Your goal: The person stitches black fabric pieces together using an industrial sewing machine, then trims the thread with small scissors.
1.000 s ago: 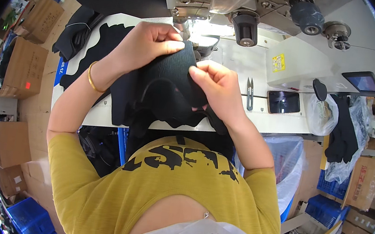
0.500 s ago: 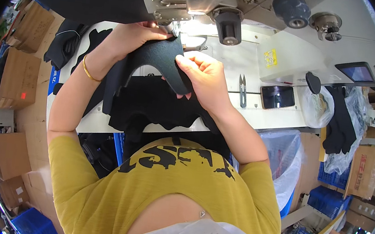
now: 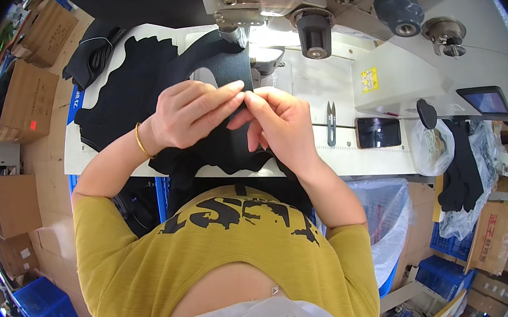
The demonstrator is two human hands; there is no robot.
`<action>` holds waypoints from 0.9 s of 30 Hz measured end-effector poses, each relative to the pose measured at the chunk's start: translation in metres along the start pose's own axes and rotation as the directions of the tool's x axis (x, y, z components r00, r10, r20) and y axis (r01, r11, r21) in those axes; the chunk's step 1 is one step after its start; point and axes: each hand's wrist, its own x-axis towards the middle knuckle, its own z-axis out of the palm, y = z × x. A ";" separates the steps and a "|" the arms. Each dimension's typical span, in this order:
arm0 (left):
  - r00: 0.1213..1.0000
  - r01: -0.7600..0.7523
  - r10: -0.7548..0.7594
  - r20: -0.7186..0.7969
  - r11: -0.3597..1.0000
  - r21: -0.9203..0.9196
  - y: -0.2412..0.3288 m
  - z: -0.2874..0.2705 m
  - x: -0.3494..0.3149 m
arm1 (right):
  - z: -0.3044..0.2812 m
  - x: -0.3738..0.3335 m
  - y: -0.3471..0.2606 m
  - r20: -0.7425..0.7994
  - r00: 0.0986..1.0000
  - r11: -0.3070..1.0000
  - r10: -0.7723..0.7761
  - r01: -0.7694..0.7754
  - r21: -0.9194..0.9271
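right at the heart of the frame, the two hands meet! the left hand [image 3: 187, 116] comes in from the left with a gold bracelet [image 3: 145, 143] at the wrist, its thumb and forefinger pressed tip to tip. and here's the right hand [image 3: 289, 125] facing it, thumb and forefinger drawn together too, the other fingers loosely spread below, over the black cloth. whether anything thin is caught between those tips, i cannot tell.

behind them, just above centre, lies the dark ribbed cloth [image 3: 231, 68], its top end up at the lit metal parts of the sewing machine [image 3: 400, 81], which fills the upper right. more black cloth [image 3: 127, 84] sprawls over the white table [image 3: 331, 164] to the left, wavy-edged, and a tied dark bundle [image 3: 95, 53] sits at the upper left.

over to the right of centre: small snips [image 3: 331, 125], points upward, then a phone [image 3: 378, 133] lying flat just beside them, then a clear plastic bag [image 3: 431, 152]. down at the lower left, a blue crate [image 3: 46, 303] on the floor!
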 end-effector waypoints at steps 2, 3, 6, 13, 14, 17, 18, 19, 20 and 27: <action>1.000 0.018 -0.018 -0.001 1.000 -0.022 -0.008 0.003 -0.003 | 0.001 0.008 0.000 -0.015 1.000 0.998 0.011 -0.010 0.064; 1.000 0.016 -0.016 0.009 1.000 -0.004 -0.010 0.004 -0.004 | 0.001 0.012 0.004 -0.025 0.999 0.998 -0.022 0.024 0.065; 0.999 0.029 -0.029 -0.019 1.000 0.003 -0.020 0.009 -0.007 | 0.004 0.023 0.006 -0.043 0.998 0.994 -0.053 0.057 0.092; 0.996 0.081 -0.079 -0.049 0.996 0.025 -0.038 0.017 -0.002 | 0.005 0.032 0.008 -0.079 0.993 0.992 -0.093 0.099 0.076; 0.994 0.087 -0.086 -0.064 0.996 0.004 -0.040 0.018 -0.002 | 0.005 0.030 0.009 -0.098 0.992 0.993 -0.075 0.083 0.082; 0.991 0.103 -0.101 -0.083 0.995 0.016 -0.048 0.024 -0.003 | 0.004 0.026 0.012 -0.088 0.994 0.994 -0.065 0.072 0.080; 0.989 0.113 -0.110 -0.094 0.993 0.025 -0.049 0.026 -0.004 | 0.005 0.025 0.012 -0.086 0.994 0.996 -0.060 0.066 0.066; 0.985 0.139 -0.137 -0.102 0.990 0.011 -0.049 0.026 0.000 | 0.005 0.024 0.011 -0.091 0.994 0.996 -0.062 0.068 0.064; 0.986 0.135 -0.134 -0.104 0.991 0.006 -0.050 0.027 0.000 | 0.006 0.023 0.011 -0.089 0.994 0.996 -0.056 0.062 0.070; 0.975 0.189 -0.188 -0.120 0.982 -0.001 -0.053 0.028 0.002 | 0.011 0.022 0.007 -0.062 0.997 0.998 -0.049 0.052 0.046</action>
